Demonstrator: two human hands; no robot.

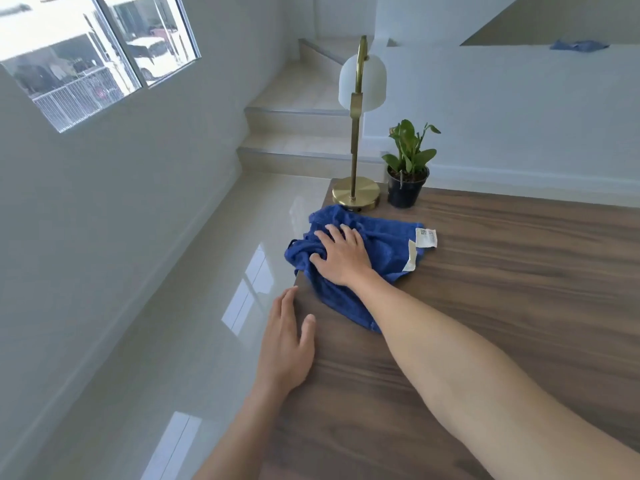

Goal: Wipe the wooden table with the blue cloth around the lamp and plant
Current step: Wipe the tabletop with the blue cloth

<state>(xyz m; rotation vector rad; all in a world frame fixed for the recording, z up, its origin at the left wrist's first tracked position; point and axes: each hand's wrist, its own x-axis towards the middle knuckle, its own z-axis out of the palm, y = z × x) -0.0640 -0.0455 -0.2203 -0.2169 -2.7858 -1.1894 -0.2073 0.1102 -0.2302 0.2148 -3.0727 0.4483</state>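
A blue cloth [384,242] with a white label lies bunched on the wooden table [502,271], near its left edge. My right hand [341,256] presses flat on the cloth, fingers spread and slightly bent into its folds. My left hand [285,344] rests on the table's left edge with straight fingers, holding nothing. Just beyond the cloth stands a brass lamp [356,194] with a white shade, its round base almost touching the cloth. To the right of the lamp sits a small green plant [408,168] in a black pot.
The table's left edge drops to a glossy tiled floor [173,323]. Steps [298,133] rise behind the lamp. A white wall runs behind the table, and another blue cloth [578,46] lies on a ledge at the upper right.
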